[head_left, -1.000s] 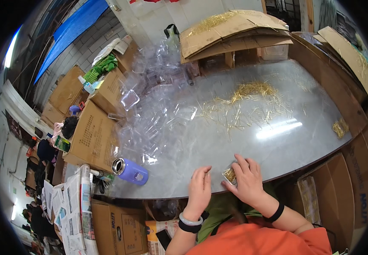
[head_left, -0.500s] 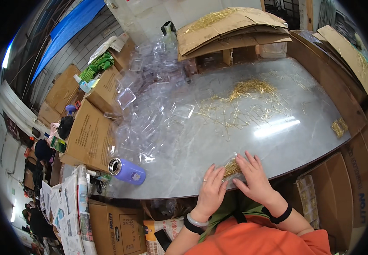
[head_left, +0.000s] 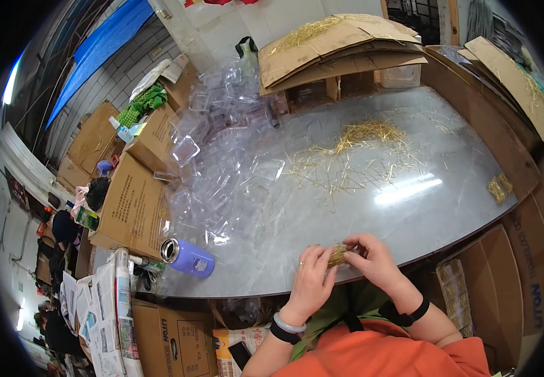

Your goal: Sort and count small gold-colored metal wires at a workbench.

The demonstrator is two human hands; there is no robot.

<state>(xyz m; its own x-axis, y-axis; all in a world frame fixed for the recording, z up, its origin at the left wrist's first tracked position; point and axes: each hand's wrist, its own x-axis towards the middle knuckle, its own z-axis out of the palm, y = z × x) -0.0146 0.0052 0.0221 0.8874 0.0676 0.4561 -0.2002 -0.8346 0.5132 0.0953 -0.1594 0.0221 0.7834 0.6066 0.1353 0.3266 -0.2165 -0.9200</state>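
Note:
At the table's near edge, a small bundle of thin gold-coloured pins [head_left: 337, 255] is held between my two hands. My left hand [head_left: 313, 273] has its fingers closed along the bundle's left side. My right hand [head_left: 372, 259] bends its fingers and thumb onto the right side. Whether a clear box surrounds these pins I cannot tell, since my fingers cover much of them. Farther off on the grey table [head_left: 272, 232] lies a loose heap of similar pins [head_left: 372, 134], with many strewn toward me.
Clear plastic boxes [head_left: 215, 169] are piled at the left, beside cardboard cartons [head_left: 132, 204]. A purple bottle without a lid [head_left: 194, 259] leans or lies near the front left. Pin-filled packs [head_left: 500, 188] sit at the right edge. Cardboard sheets [head_left: 341, 53] cover a shelf behind.
My right hand's fingers, stretched out over the pins before, have curled in to grip them. The bundle now looks raised and tilted between both hands.

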